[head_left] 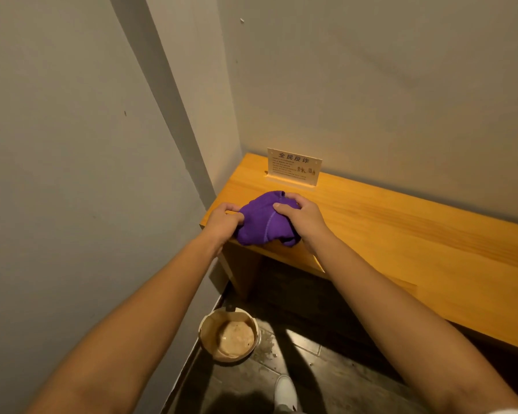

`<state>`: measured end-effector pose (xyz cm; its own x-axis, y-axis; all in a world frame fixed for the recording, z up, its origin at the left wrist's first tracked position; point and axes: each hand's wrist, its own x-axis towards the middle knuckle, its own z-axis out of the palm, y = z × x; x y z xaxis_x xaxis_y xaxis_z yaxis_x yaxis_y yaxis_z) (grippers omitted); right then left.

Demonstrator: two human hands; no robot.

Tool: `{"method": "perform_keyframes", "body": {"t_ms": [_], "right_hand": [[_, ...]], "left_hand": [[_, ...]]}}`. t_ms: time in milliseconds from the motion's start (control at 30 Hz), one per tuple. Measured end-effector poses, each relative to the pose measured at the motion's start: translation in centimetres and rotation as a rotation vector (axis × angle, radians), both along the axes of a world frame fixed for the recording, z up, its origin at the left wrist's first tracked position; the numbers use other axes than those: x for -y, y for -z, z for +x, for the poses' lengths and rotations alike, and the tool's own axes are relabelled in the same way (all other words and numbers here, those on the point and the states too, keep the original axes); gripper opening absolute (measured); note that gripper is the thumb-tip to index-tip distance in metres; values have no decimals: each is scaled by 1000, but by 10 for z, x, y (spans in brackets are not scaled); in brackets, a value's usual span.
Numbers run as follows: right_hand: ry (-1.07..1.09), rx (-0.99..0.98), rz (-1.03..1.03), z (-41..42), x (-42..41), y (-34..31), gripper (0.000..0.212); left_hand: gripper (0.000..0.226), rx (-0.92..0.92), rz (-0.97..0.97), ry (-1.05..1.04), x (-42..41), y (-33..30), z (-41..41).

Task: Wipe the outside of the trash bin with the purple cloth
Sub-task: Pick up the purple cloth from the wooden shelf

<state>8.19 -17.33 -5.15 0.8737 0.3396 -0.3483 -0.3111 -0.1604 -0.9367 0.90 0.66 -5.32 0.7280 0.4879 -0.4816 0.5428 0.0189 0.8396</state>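
Both hands are gripping the purple cloth [265, 219], which is lying bunched at the near left corner of the wooden shelf [401, 234]. The left hand [223, 221] is pinching its left edge; the right hand [301, 218] is clasping its top and right side. The round trash bin [229, 334] is standing on the dark floor [311, 369] below, beside the wall. A small sign [293, 167] is standing behind the cloth.
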Motion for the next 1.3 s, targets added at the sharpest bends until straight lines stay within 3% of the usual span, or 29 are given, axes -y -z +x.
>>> {"method": "perform_keyframes", "body": {"t_ms": [167,300,433,567,767,967,1100,1200,1300], "right_hand": [[-27,-56,259,-29,5,-40,33],[-72,-35,372,-57,3,-68,23],[-139,9,408,-92,1,-87,14],[-226,68,357,-133,-1,-92,19],[-251,105,205,-207,-2,-86,18],[-160,196,-126,-263,4,-54,58],[45,132,-177,-283,18,-41,59],[290,284,-337,-292,29,-41,49],[260,340,-279,-306,35,-41,40]], "left_hand": [[20,42,-28,117,-11,-22,-28],[21,248,71,73,-10,-51,-53],[22,428,-238,223,-9,-87,-94],[55,307,-169,469,-17,-101,-138],[43,220,-136,660,-23,-92,-204],[26,205,-66,555,-19,-56,-246],[18,248,-29,426,-1,-46,-257],[14,283,-29,245,9,-42,-260],[14,328,-37,166,20,-35,-264]]}}
